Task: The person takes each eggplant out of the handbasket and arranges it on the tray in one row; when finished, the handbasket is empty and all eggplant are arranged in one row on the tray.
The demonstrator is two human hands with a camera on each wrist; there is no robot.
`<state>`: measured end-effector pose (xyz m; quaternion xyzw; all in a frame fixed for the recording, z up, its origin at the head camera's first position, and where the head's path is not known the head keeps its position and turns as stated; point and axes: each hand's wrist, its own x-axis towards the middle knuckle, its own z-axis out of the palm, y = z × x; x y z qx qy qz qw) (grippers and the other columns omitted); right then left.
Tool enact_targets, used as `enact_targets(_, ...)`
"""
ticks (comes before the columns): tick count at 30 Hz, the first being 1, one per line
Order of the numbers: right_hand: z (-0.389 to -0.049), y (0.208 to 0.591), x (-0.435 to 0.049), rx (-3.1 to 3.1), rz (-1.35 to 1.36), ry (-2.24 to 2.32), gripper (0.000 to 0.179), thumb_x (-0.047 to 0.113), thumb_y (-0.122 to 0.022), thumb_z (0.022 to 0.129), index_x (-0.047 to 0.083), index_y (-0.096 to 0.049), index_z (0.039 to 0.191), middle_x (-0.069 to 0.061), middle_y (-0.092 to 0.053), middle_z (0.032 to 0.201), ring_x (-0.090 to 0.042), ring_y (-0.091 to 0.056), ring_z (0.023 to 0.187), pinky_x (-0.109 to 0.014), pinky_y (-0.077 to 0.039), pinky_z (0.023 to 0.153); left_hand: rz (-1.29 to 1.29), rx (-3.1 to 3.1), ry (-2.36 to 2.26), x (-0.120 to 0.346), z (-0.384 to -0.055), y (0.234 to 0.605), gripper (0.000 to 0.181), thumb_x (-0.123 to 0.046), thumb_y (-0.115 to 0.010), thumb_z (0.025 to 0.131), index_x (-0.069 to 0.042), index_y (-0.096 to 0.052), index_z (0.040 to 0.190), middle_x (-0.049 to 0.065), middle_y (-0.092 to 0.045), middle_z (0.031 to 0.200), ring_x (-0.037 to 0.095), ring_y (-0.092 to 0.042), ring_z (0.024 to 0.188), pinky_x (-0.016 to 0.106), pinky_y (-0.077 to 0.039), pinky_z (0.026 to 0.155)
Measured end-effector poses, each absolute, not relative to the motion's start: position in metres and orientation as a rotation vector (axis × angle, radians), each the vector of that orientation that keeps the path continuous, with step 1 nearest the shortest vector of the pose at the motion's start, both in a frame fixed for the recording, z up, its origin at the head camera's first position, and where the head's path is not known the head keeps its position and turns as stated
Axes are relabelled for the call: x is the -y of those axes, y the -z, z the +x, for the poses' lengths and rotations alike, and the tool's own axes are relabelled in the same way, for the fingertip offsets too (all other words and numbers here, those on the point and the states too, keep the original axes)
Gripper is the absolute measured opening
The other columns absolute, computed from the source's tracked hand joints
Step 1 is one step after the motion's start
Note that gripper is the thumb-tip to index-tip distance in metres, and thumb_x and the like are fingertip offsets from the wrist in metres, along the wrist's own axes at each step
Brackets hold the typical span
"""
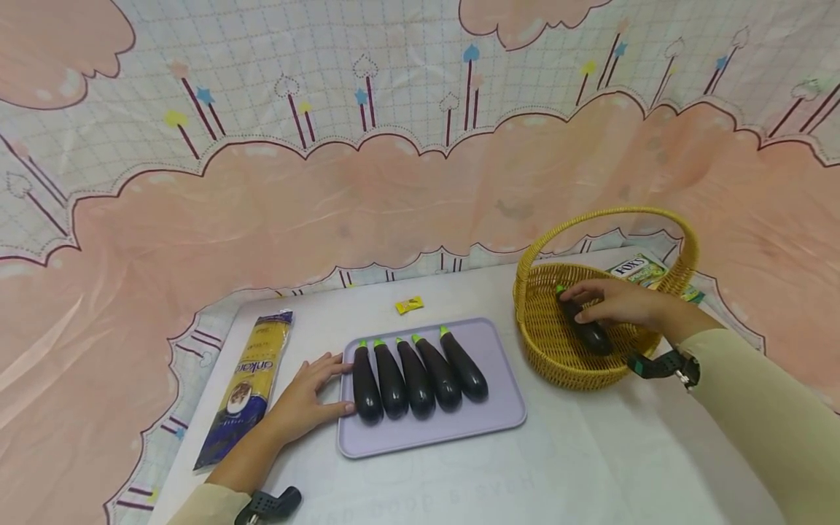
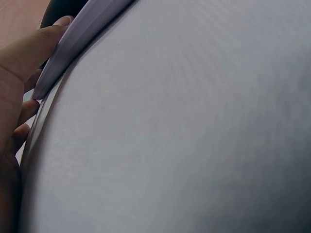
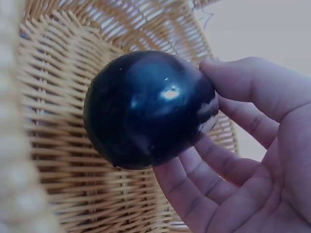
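Note:
My right hand [image 1: 607, 300] reaches into a yellow wicker basket [image 1: 577, 378] and grips a dark, glossy eggplant [image 1: 593, 339]. In the right wrist view the eggplant's rounded end [image 3: 146, 116] faces the camera, thumb on one side and fingers on the other. Several more eggplants [image 1: 420, 386] lie side by side on a lilac tray [image 1: 433, 434], green stems pointing away from me. At the tray's left edge rests my left hand [image 1: 308, 397], fingers spread and thumb touching the rim; the left wrist view shows the thumb [image 2: 36, 46] against that rim.
A blue and yellow ankara pasta packet [image 1: 246, 390] lies left of the tray. Behind the tray is a small yellow wrapped packet [image 1: 410, 305]. A green FOX'S packet [image 1: 639, 270] sits behind the basket, whose tall handle [image 1: 610, 211] arches over my right hand.

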<state>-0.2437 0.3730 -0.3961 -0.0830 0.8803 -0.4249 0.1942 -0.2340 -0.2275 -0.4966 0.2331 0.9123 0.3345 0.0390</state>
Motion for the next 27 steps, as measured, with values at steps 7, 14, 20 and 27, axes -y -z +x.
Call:
enact_targets(7, -0.232, 0.385, -0.368, -2.445, -0.272, 1.227, 0.055, 0.02, -0.074, 0.101, 0.005, -0.056, 0.15, -0.028, -0.044, 0.158, -0.041, -0.056, 0.134, -0.055, -0.058, 0.104, 0.724, -2.794, -1.036, 0.227, -0.234, 0.497, 0.075, -0.042, -0.092, 0.083, -0.014, -0.064, 0.147, 0.017, -0.046, 0.165, 0.044, -0.026, 0.16, 0.066, -0.001, 0.13)
enact_targets(14, -0.22, 0.371, -0.365, -2.409, -0.313, 1.246, 0.055, 0.019, -0.074, 0.1, 0.007, -0.055, 0.15, -0.026, -0.046, 0.156, -0.037, -0.057, 0.13, -0.047, -0.059, 0.102, 0.72, -2.791, -1.031, 0.227, -0.233, 0.498, 0.075, -0.042, -0.092, 0.083, -0.014, -0.064, 0.147, 0.018, -0.046, 0.165, 0.044, -0.025, 0.16, 0.066, -0.001, 0.13)
enact_targets(20, -0.208, 0.36, -0.362, -2.36, -0.375, 1.244, 0.052, 0.015, -0.074, 0.099, 0.006, -0.057, 0.147, -0.023, -0.05, 0.153, -0.034, -0.059, 0.124, -0.037, -0.061, 0.096, 0.727, -2.794, -1.021, 0.227, -0.233, 0.498, 0.075, -0.043, -0.092, 0.084, -0.014, -0.064, 0.147, 0.018, -0.046, 0.165, 0.043, -0.025, 0.16, 0.066, -0.001, 0.13)
enact_targets(27, -0.195, 0.351, -0.356, -2.296, -0.404, 1.246, 0.051, 0.014, -0.076, 0.099, 0.008, -0.058, 0.147, -0.023, -0.053, 0.148, -0.034, -0.062, 0.117, -0.038, -0.062, 0.093, 0.729, -2.795, -1.02, 0.229, -0.233, 0.498, 0.074, -0.042, -0.092, 0.084, -0.014, -0.064, 0.146, 0.018, -0.046, 0.165, 0.044, -0.025, 0.16, 0.066, -0.001, 0.13)
